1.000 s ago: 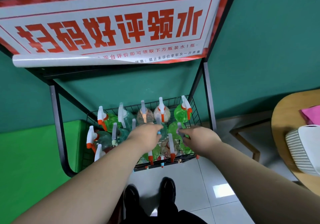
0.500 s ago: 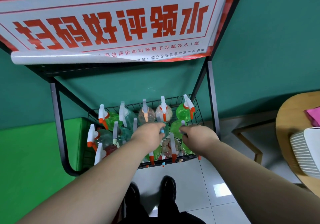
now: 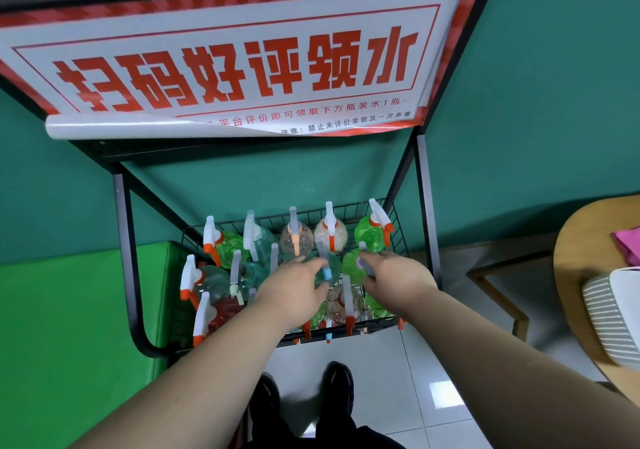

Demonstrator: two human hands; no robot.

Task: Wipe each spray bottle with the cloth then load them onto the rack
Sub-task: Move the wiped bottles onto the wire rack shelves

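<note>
1. a black metal rack [image 3: 428,206] stands against a teal wall [image 3: 536,119]. it has a wire basket [image 3: 397,221] at its foot and a red-and-white sign [image 3: 242,64] across its top. the sign's lower left edge curls away from the frame.
2. the basket is packed with spray bottles [image 3: 297,240] standing upright in rows. their bodies are green, teal, clear and reddish, with white sprayer heads and triggers in orange, red, peach or blue.
3. both hands reach down into the middle of the basket, with bare forearms stretched out from the bottom of the view.
4. the left hand [image 3: 291,291] holds a teal bottle [image 3: 330,270] with a blue trigger, forefinger curved over it and thumb under it.
5. the right hand [image 3: 398,275] has its fingers curled round the grey sprayer head of a green bottle [image 3: 350,264]. this bottle stands just beside the teal one in the middle row.
6. the two hands are near each other but apart, with the teal bottle between them.
7. a pink cloth [image 3: 627,246] lies on a round wooden surface [image 3: 581,237] at the right, well apart from the rack and cut by the frame edge.
8. a white ribbed container [image 3: 613,317] sits on the same surface, nearer the viewer than the cloth.
9. a bright green padded block [image 3: 69,310] stands just beside the rack on its left.
10. black shoes [image 3: 337,379] stand on pale floor tiles [image 3: 398,362] right in front of the basket.
</note>
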